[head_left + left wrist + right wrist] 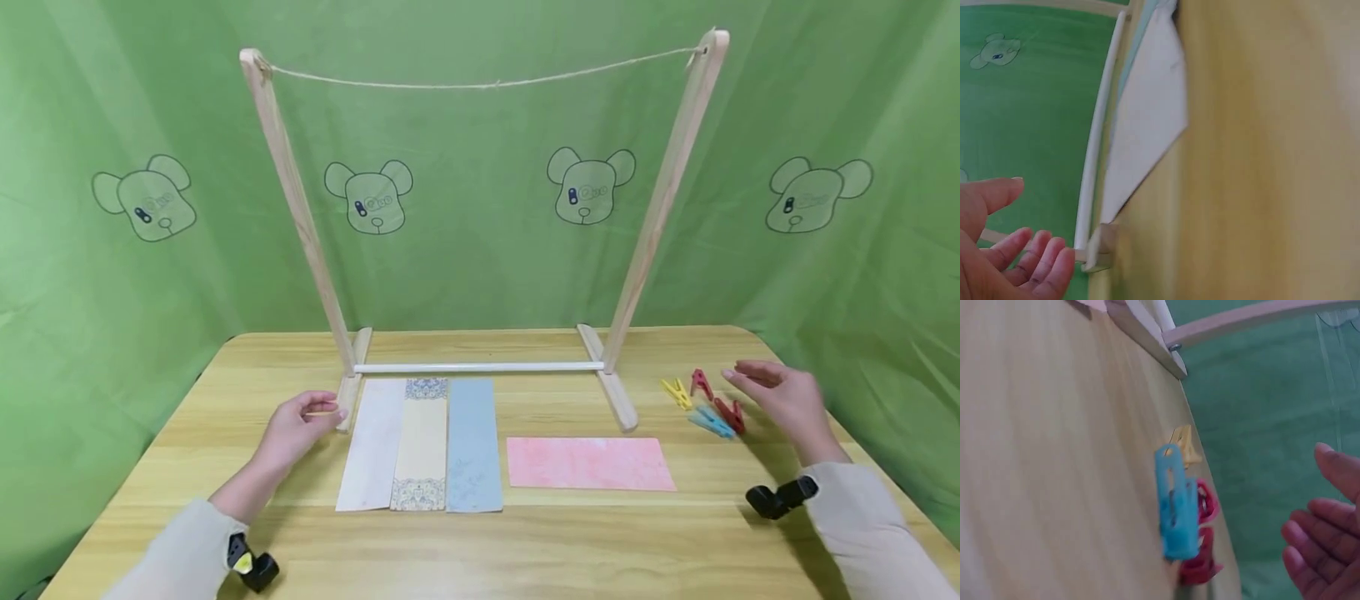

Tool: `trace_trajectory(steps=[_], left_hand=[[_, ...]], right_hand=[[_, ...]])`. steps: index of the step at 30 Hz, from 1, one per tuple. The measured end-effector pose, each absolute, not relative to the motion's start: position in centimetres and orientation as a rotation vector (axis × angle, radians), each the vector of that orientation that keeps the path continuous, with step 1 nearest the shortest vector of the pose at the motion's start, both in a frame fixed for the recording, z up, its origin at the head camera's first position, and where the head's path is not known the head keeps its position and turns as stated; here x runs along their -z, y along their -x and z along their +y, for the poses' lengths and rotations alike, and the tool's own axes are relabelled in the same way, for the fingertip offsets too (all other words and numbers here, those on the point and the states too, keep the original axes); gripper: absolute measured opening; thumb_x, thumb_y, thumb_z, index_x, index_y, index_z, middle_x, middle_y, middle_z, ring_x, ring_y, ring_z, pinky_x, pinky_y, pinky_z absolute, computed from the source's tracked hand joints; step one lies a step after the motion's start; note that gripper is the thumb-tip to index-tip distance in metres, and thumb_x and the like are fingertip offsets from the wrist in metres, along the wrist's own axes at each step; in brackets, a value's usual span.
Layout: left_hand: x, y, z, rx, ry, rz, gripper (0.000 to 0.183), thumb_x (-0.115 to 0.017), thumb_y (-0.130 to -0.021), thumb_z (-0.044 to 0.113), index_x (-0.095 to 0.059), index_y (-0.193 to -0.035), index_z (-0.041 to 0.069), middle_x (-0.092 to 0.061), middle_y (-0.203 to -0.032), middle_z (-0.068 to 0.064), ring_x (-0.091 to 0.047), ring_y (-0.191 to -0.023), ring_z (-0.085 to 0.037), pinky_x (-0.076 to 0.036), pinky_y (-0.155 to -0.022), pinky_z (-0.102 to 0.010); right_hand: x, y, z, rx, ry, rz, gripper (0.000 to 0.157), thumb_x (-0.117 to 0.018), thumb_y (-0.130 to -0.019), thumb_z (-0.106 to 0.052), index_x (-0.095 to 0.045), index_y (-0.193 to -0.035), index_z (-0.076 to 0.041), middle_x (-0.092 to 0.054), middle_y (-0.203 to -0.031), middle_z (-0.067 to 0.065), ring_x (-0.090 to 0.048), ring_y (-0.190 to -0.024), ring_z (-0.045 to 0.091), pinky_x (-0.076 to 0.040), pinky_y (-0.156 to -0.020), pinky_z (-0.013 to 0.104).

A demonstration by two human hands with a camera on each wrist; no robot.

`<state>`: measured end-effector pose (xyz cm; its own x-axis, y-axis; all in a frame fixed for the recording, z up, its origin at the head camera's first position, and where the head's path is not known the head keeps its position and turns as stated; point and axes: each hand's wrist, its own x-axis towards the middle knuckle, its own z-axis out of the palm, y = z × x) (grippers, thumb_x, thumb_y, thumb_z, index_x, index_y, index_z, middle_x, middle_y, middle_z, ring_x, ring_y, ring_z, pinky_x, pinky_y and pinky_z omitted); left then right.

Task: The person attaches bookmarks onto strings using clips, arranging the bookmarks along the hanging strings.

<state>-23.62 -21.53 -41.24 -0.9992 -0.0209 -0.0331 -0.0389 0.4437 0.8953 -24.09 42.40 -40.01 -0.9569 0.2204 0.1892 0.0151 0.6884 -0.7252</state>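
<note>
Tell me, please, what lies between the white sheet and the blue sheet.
In the head view, a cream sheet with patterned ends lies between the white sheet and blue sheet.

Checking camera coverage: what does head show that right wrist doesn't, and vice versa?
Only head: the left hand, the string, and the white card, patterned card and blue card.

Only right wrist: a bolt low on the rack.

Both: the right hand, four pegs, pink card (just a corner in right wrist), part of the rack, table and green cloth.
</note>
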Motion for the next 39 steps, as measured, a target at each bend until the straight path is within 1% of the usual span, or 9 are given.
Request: trace_trajectory(steps=[2,4,6,8,15,19,26,34,39], left_hand=[[41.8,23.1,-21.4,-1.654,0.056,2.631,0.045,-0.066,-0.087,0.014,-0.051,-0.124,-0.007,-0.059,-0.113,-0.02,-0.059,-0.088,-0.017,-0.054,-0.072,-0.027],[42.3,22.8,-21.2,-1.661,0.06,2.617,0.045,-0.068,-0.086,0.011,-0.052,-0.123,-0.007,-0.06,-0.112,-0.021,-0.06,-0.088,-0.019,-0.054,-0.072,-0.027],[42.7,22.4,-21.0,-1.65,0.068,2.604,0.047,-0.07,-0.084,0.011,-0.051,-0.123,-0.008,-0.06,-0.113,-0.022,-0.06,-0.092,-0.021,-0.054,-0.074,-0.026],[43.1,22.1,-20.8,-1.628,0.076,2.603,0.05,-0.072,-0.081,0.01,-0.051,-0.123,-0.008,-0.06,-0.114,-0.022,-0.06,-0.094,-0.023,-0.053,-0.078,-0.027],[43.5,21.1,-19.8,-1.44,0.069,2.743,0.059,-0.08,-0.073,0.014,-0.053,-0.12,-0.009,-0.061,-0.112,-0.019,-0.055,-0.091,-0.023,-0.05,-0.078,-0.032],[43.3,20.4,-19.4,-1.273,0.039,2.827,0.063,-0.083,-0.068,0.02,-0.055,-0.117,-0.008,-0.061,-0.107,-0.015,-0.053,-0.089,-0.023,-0.049,-0.081,-0.038],[43.8,20.1,-19.0,-1.061,-0.095,2.911,0.086,-0.087,-0.062,0.03,-0.048,-0.125,-0.013,-0.057,-0.112,-0.025,-0.055,-0.105,-0.04,-0.046,-0.092,-0.052],[43.8,20.1,-18.6,-0.932,-0.133,2.985,0.085,-0.089,-0.059,0.026,-0.05,-0.124,-0.013,-0.055,-0.111,-0.025,-0.053,-0.102,-0.035,-0.046,-0.09,-0.05],[43.3,20.1,-18.5,-0.785,-0.182,3.028,0.081,-0.089,-0.059,0.026,-0.054,-0.123,-0.008,-0.057,-0.103,-0.022,-0.056,-0.089,-0.029,-0.05,-0.081,-0.047]], right_hand=[[40.6,23.8,42.9,-1.091,0.211,-2.676,0.065,-0.063,-0.087,-0.047,-0.054,-0.125,0.005,-0.062,-0.093,-0.023,-0.05,-0.082,-0.01,-0.042,-0.063,0.01],[41.1,23.7,43.3,-1.042,0.244,-2.715,0.067,-0.061,-0.088,-0.048,-0.054,-0.124,0.008,-0.069,-0.103,0.001,-0.058,-0.089,0.007,-0.045,-0.064,0.017],[41.7,23.6,43.5,-0.982,0.284,-2.757,0.069,-0.059,-0.088,-0.05,-0.055,-0.122,0.01,-0.062,-0.113,0.025,-0.06,-0.094,0.029,-0.048,-0.062,0.023],[42.1,23.5,43.5,-0.932,0.316,-2.783,0.07,-0.058,-0.089,-0.05,-0.054,-0.119,0.014,-0.056,-0.117,0.035,-0.054,-0.099,0.046,-0.048,-0.063,0.03],[43.0,23.5,43.4,-0.853,0.399,-2.781,0.066,-0.06,-0.088,-0.046,-0.058,-0.113,0.016,-0.056,-0.114,0.036,-0.052,-0.1,0.049,-0.042,-0.063,0.03],[43.2,23.7,43.1,-0.877,0.419,-2.798,0.068,-0.061,-0.087,-0.046,-0.057,-0.113,0.016,-0.056,-0.115,0.035,-0.051,-0.103,0.05,-0.045,-0.069,0.039],[43.4,23.8,42.5,-0.889,0.415,-2.844,0.07,-0.063,-0.086,-0.049,-0.056,-0.113,0.016,-0.058,-0.11,0.034,-0.055,-0.093,0.041,-0.042,-0.062,0.026],[43.3,24.5,42.3,-0.893,0.42,-2.885,0.077,-0.063,-0.085,-0.051,-0.052,-0.116,0.018,-0.053,-0.114,0.037,-0.054,-0.094,0.044,-0.048,-0.071,0.043],[43.2,24.9,42.3,-0.869,0.391,-2.917,0.073,-0.064,-0.085,-0.046,-0.051,-0.114,0.019,-0.056,-0.104,0.035,-0.054,-0.086,0.038,-0.046,-0.064,0.034]])
